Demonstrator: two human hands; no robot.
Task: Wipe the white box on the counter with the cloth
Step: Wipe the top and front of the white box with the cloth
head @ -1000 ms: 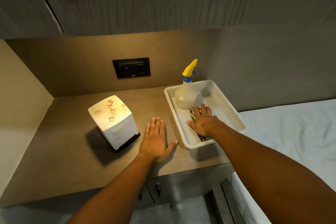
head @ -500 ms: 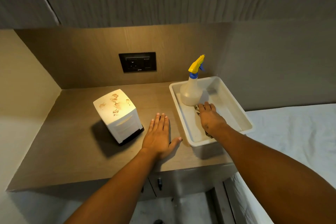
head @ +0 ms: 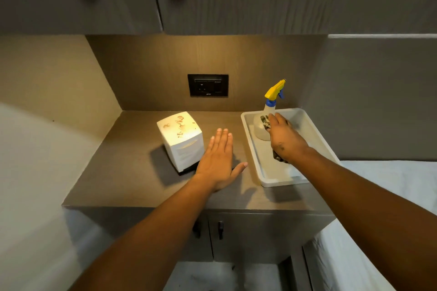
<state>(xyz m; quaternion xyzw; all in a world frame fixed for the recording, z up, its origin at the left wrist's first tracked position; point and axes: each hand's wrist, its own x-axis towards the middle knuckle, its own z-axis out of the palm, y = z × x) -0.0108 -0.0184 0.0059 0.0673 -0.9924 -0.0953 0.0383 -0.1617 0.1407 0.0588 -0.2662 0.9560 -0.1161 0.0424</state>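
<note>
The white box [head: 183, 146] stands on the brown counter [head: 132, 172], left of centre, with brownish stains on its top. My left hand [head: 218, 160] lies flat and open on the counter just right of the box, fingers apart, not touching it. Over the white tray [head: 318, 136], my right hand [head: 283, 139] is closed on the dark patterned cloth [head: 264, 121]. The cloth shows at my fingertips and below my palm; the rest is hidden by the hand.
A spray bottle [head: 272, 99] with a yellow and blue trigger stands at the tray's far end, right by my right fingers. A black wall socket [head: 208, 85] sits behind the counter. A white bed [head: 390, 196] is at the right, and cabinets hang overhead.
My right hand went from lying flat on the cloth in the tray to gripping it and moving toward the bottle. My left hand stayed flat. The camera view shifted.
</note>
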